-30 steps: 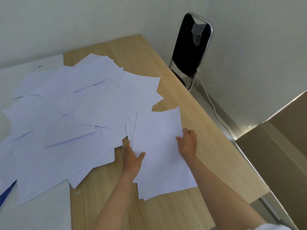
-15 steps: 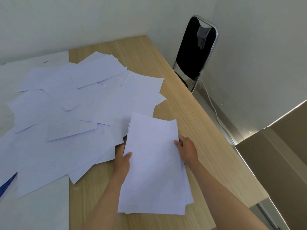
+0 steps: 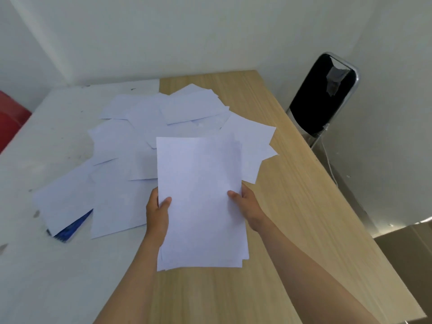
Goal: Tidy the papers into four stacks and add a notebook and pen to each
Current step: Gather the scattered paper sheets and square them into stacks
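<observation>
While a gathered sheaf of plain white paper sheets (image 3: 201,202) is held up above the near part of the light wooden table (image 3: 292,206), its left edge is gripped by the left hand (image 3: 157,213), whose thumb is pressed flat on the top sheet with the remaining fingers hidden beneath the sheets, and its right edge is gripped by the right hand (image 3: 245,206) in the same way, thumb on top and fingers curled under. The sheaf is held roughly squared, though a few lower corners are seen fanned out slightly at its bottom edge. Behind it, a loose scatter of white paper sheets (image 3: 145,146) is spread overlapping across the seam between the wooden table and the scuffed white tabletop (image 3: 46,265) joined to it on the left. A blue-covered notebook (image 3: 70,228) is seen partly buried under the near-left sheets of the scatter, only one corner showing. A black chair with a chrome tube frame (image 3: 325,94) is set against the wall beyond the table's right edge, and a red object (image 3: 11,115) is cut off at the left border
</observation>
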